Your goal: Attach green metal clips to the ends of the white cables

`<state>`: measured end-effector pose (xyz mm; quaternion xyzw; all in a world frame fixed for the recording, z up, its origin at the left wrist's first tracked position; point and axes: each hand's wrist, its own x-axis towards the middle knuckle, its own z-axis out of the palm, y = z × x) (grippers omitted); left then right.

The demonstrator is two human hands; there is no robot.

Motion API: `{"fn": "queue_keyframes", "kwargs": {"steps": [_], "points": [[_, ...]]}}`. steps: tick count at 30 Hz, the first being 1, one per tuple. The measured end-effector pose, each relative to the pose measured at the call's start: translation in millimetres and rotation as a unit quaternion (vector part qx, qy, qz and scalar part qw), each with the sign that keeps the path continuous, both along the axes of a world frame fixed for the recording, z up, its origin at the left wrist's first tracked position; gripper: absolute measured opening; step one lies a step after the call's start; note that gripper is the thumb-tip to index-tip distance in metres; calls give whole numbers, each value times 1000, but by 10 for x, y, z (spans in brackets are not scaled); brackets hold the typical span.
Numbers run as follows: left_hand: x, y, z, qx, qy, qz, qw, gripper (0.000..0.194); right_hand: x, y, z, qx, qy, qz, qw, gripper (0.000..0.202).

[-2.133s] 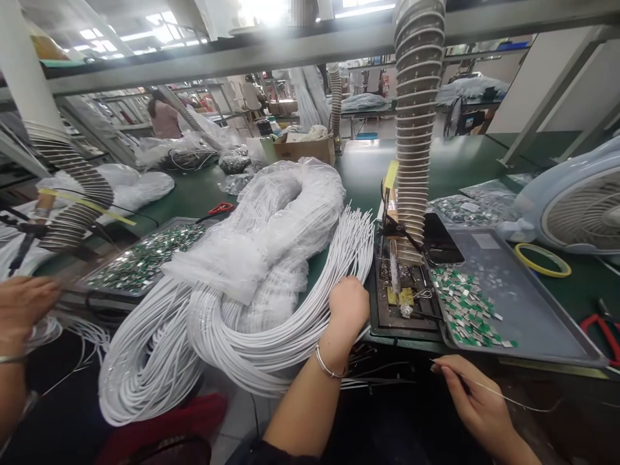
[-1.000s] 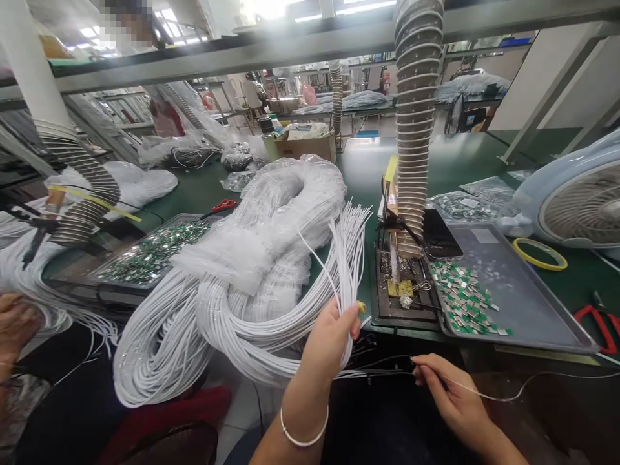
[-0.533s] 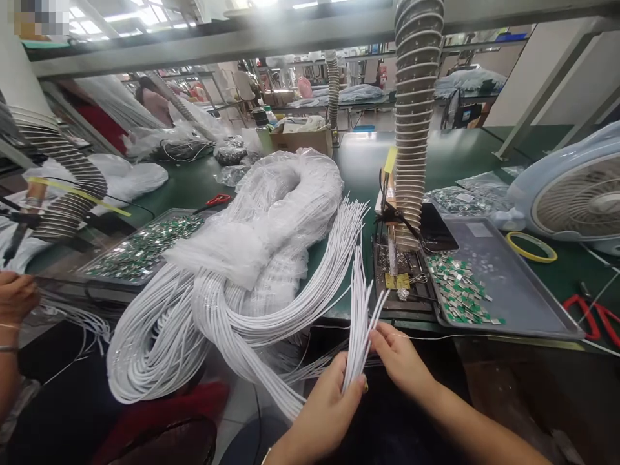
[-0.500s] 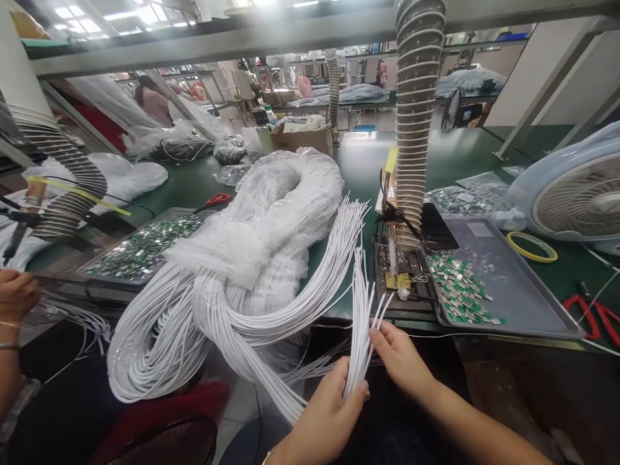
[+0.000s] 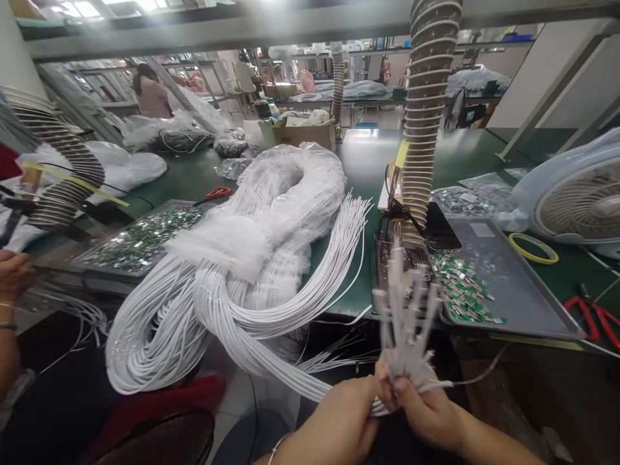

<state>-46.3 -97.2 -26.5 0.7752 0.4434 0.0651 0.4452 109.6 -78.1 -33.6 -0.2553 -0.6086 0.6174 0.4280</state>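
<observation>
My left hand (image 5: pixel 351 413) is closed around a bundle of white cables near the bench's front edge. My right hand (image 5: pixel 433 410) grips the same bundle close to its ends, with the thumb on the near side. The fanned cable ends (image 5: pixel 407 316) point up between the hands and are blurred by motion. From my left hand the cables run left to a large coil of white cables (image 5: pixel 145 336), partly wrapped in clear plastic (image 5: pixel 290 200). Another sheaf of cable ends (image 5: pixel 339 252) curves up beside the wrap. Behind my hands, a small soldering stand (image 5: pixel 387 265) is partly hidden.
A grey tray (image 5: pixel 527 297) holds small green circuit boards (image 5: pixel 462 287), with a phone (image 5: pixel 443 229) at its corner. A ribbed hose (image 5: pixel 431 110) hangs above. Farther right are a fan (image 5: pixel 576 200), yellow tape (image 5: pixel 533 248) and red-handled pliers (image 5: pixel 584 316). A co-worker's hand (image 5: pixel 12 278) is at left.
The held bundle has moved right and down, and its ends now spread apart. My right hand has gone from picking at single cables to gripping the bundle beside my left.
</observation>
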Motion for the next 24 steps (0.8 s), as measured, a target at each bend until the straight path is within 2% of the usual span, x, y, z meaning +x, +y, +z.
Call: {"fn": "queue_keyframes", "kwargs": {"steps": [3, 5, 8, 11, 13, 16, 24], "points": [[-110, 75, 90, 50, 164, -22, 985, 19, 122, -66, 86, -2, 105, -77, 991, 22], [-233, 148, 166, 78, 232, -17, 969, 21, 164, -71, 146, -12, 155, -134, 979, 19], [-487, 273, 294, 94, 321, -13, 942, 25, 191, -50, 214, -27, 177, -192, 965, 20], [-772, 380, 414, 109, 389, 14, 915, 26, 215, -47, 244, -31, 180, -220, 958, 20], [-922, 420, 473, 120, 402, 19, 907, 21, 237, -62, 244, -26, 184, -226, 956, 20], [-1032, 431, 508, 132, 389, 6, 912, 17, 277, -82, 226, -24, 176, -231, 957, 20], [-1003, 419, 492, 139, 351, -12, 926, 21, 510, -37, 77, -35, 143, -295, 944, 18]]}}
